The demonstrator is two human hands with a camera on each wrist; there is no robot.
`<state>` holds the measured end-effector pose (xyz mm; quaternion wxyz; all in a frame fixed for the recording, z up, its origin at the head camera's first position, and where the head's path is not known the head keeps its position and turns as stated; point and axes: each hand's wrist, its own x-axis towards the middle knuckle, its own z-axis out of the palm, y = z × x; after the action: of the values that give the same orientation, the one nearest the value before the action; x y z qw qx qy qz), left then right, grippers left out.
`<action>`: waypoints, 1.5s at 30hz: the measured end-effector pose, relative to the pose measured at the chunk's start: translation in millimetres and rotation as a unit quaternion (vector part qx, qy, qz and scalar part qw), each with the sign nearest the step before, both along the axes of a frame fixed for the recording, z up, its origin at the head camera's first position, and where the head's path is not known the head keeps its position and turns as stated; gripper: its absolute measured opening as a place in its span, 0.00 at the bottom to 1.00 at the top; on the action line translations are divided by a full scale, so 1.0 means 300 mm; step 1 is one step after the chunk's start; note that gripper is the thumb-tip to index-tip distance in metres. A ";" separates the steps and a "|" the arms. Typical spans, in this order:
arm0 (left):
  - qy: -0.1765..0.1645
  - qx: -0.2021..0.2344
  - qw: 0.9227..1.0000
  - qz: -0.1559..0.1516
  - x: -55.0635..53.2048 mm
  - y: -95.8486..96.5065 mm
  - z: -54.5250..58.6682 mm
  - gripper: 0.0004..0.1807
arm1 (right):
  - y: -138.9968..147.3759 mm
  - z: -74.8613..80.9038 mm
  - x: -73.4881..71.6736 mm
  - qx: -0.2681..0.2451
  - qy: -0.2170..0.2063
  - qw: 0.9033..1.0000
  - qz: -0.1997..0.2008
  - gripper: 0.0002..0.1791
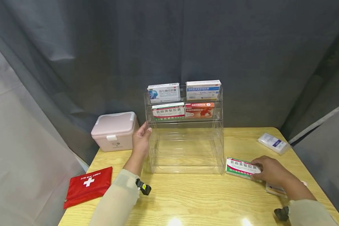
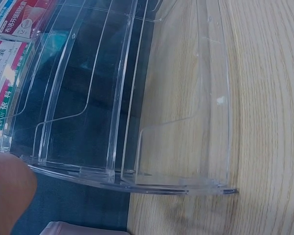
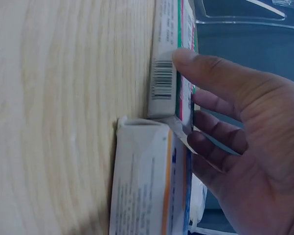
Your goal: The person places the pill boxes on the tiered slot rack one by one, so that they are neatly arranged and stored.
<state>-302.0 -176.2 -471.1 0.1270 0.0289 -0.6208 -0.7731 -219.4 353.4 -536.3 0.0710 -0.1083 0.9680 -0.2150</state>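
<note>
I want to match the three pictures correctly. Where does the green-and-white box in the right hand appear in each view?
Head: box right of and below centre, just right of the rack, in the right hand.
Left wrist: not in it; the similar box at the left edge is on the rack.
Right wrist: upper middle, slightly right of centre, its barcode showing.
Shared landmark: the wood table, in all three.

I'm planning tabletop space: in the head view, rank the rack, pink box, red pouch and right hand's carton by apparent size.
Largest to smallest:
1. Rack
2. Pink box
3. Red pouch
4. Carton, partly covered by the right hand
</note>
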 end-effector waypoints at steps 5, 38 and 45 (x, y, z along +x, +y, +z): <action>-0.003 -0.003 1.000 0.001 0.003 0.005 -0.001 0.27 | -0.004 -0.015 -0.029 0.003 0.008 1.000 -0.010 0.42; -0.001 -0.009 1.000 -0.007 0.004 0.000 -0.006 0.27 | -0.003 0.016 0.014 -0.467 0.041 0.826 -0.314 0.15; -0.006 -0.019 1.000 -0.010 0.009 -0.006 0.001 0.28 | -0.082 0.190 0.046 -0.745 0.069 0.591 -0.301 0.24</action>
<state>-299.2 -177.9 -470.9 0.1166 0.0249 -0.6362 -0.7623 -205.7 328.8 -479.2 -0.1707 0.1599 0.4492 -0.8622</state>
